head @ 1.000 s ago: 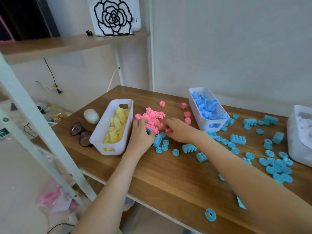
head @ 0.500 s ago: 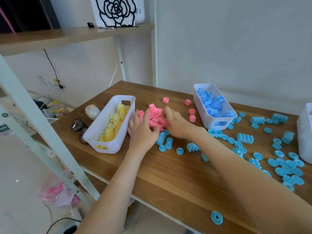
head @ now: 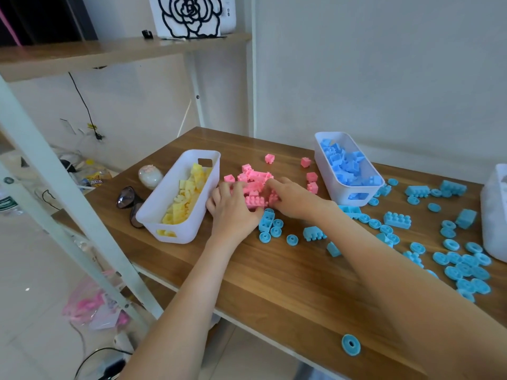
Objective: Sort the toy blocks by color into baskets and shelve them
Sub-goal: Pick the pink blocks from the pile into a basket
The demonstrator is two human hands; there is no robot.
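Head view: both hands meet over a heap of pink blocks (head: 255,180) that lies in the far left part of the wooden surface (head: 274,283), between two white baskets. The left hand (head: 233,212) closes on the near left side of the heap, its fingers curled over the blocks and its thumb against a studded pink brick. The right hand (head: 293,198) comes in from the right, its fingers bent down onto the same heap and partly buried in it. A few stray pink cubes (head: 312,176) sit just beyond and to the right of the heap, toward the far edge.

The basket of yellow blocks (head: 178,234) stands along the left edge, touching or almost touching the left hand; the yellow blocks (head: 189,193) fill its bottom. The basket of blue blocks (head: 329,185) stands near the far edge, right of the stray cubes, piled with blue blocks (head: 345,165).

Loose blue pieces (head: 397,219), both bricks and rings, are scattered from just in front of the hands across to the right edge, thickest in a cluster of blue rings (head: 463,267) at the right. One single blue ring (head: 351,344) lies alone by the near edge. A third white container (head: 493,215) is cut off at the right edge.

Sunglasses (head: 126,201) and a pale egg-shaped object (head: 150,175) lie left of the yellow basket. A shelf (head: 109,53) above carries a rose picture (head: 189,15).
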